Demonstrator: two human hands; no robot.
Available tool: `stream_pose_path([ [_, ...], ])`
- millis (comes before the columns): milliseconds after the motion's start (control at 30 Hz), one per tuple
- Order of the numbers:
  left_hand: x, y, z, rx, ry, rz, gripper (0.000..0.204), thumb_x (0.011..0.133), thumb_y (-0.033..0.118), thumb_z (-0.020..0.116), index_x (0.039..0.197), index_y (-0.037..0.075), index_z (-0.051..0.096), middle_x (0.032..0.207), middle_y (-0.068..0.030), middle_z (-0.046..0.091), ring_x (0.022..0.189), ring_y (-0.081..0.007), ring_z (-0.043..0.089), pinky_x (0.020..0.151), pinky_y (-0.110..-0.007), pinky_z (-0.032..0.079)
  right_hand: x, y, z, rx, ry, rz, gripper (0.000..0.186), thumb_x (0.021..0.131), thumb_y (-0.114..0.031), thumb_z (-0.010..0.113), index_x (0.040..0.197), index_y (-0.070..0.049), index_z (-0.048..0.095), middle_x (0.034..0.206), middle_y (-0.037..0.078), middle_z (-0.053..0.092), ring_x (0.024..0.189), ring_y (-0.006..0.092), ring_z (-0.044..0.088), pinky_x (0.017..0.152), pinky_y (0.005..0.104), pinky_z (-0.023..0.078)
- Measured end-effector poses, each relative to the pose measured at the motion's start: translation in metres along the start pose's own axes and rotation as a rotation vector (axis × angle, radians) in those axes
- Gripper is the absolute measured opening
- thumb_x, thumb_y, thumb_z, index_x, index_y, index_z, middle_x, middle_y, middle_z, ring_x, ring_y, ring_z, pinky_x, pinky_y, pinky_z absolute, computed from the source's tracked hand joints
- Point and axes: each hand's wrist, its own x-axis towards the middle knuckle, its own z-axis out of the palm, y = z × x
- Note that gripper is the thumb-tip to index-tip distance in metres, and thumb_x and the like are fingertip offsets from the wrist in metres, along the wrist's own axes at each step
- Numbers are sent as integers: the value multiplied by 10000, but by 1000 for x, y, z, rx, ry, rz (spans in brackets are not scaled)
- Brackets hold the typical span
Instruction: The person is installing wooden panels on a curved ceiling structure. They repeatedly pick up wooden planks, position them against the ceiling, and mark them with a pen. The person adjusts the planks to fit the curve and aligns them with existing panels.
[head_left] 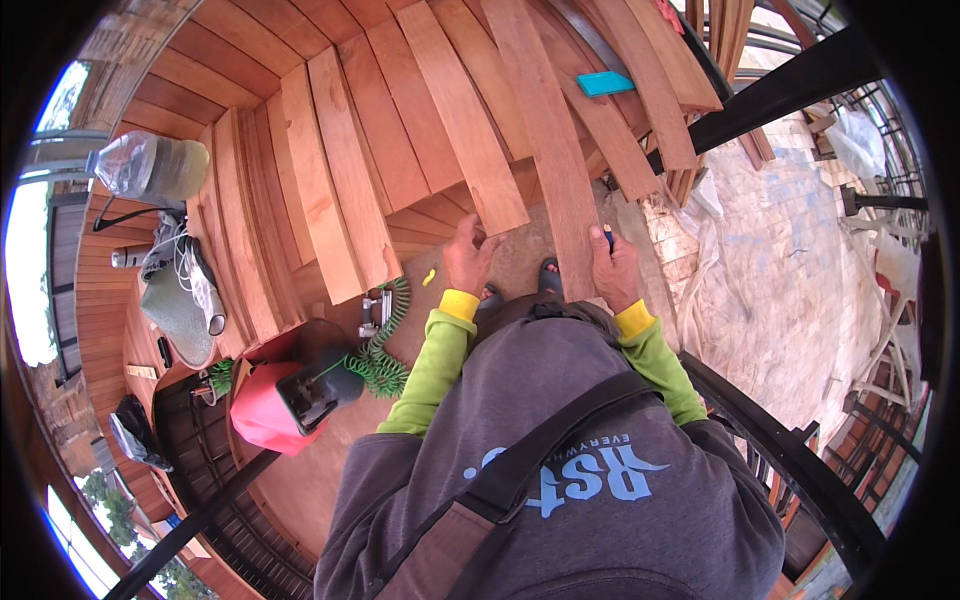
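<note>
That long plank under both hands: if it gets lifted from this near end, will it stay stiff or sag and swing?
The plank looks like solid wood, so probably stiff. It runs long and narrow, so the far end may swing. The right hand also holds a pencil, and the left hand only rests beside it, so grip seems weak.

Your left hand [468,255] and right hand [612,265] extend forward side by side, fingers curled downward, forearms in green sleeves with yellow cuffs.
</note>
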Motion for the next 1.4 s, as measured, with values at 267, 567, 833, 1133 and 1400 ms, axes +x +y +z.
stream_pose_path([
  [267,2,25,-20,375,-76,-110,410,745,172,767,1081,34,579,719,-100,636,644,-204,626,601,-320,499,-3,-13,3,-24,-54,23,445,930,-332,561,666,21,499,525,97,333,515,113,326,449,341,326],
  [567,30,58,1,-426,145,-149,331,971,296,498,997,-24,581,751,-11,547,621,-84,482,547,-267,418,3,-44,48,88,-158,-32,405,929,-305,558,679,8,501,538,46,343,529,96,337,466,325,319],
  [833,92,54,5,-565,266,-118,266,954,188,513,823,-38,563,720,9,503,666,-85,414,591,-275,376,38,-59,72,81,-234,-47,357,905,-300,529,753,18,586,599,207,545,552,364,540,530,410,410],
  [1133,141,52,8,-579,318,-100,232,910,164,574,721,32,572,641,63,442,583,-57,351,523,-251,292,32,-45,67,203,-248,-17,325,906,-285,538,811,20,603,569,152,564,510,252,569,518,363,439],
  [1400,145,52,8,-546,254,-111,231,912,157,555,717,34,564,640,58,440,584,-64,348,525,-254,299,33,-49,63,231,-255,35,314,921,-272,523,847,24,598,592,114,603,537,202,604,541,335,468],
])
